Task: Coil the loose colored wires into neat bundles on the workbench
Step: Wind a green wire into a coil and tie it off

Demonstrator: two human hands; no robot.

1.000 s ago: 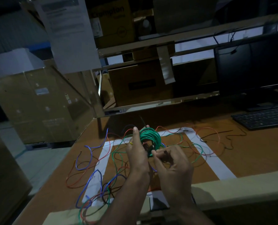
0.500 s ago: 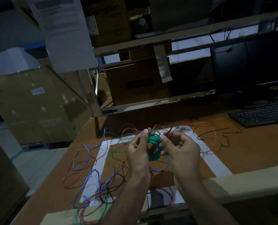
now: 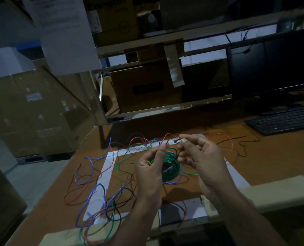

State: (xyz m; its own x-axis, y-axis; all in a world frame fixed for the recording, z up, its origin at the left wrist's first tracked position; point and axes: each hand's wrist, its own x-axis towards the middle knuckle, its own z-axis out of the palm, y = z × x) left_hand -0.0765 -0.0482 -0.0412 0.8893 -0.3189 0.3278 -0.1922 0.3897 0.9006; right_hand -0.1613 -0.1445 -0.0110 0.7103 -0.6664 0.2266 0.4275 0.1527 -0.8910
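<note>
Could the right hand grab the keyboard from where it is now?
Probably not right away. The right hand is pinching a thin dark wire beside the green coil, and the keyboard lies off to its right and farther back. Bare workbench lies between, so nothing blocks a reach.

Two hands: left hand, right hand, with one green wire coil between them. Loose wires on the workbench come in four colours, blue, red, green, black; exact strand count can't be told from the tangle. One keyboard at the far right edge, one monitor, one white tape outline.
</note>
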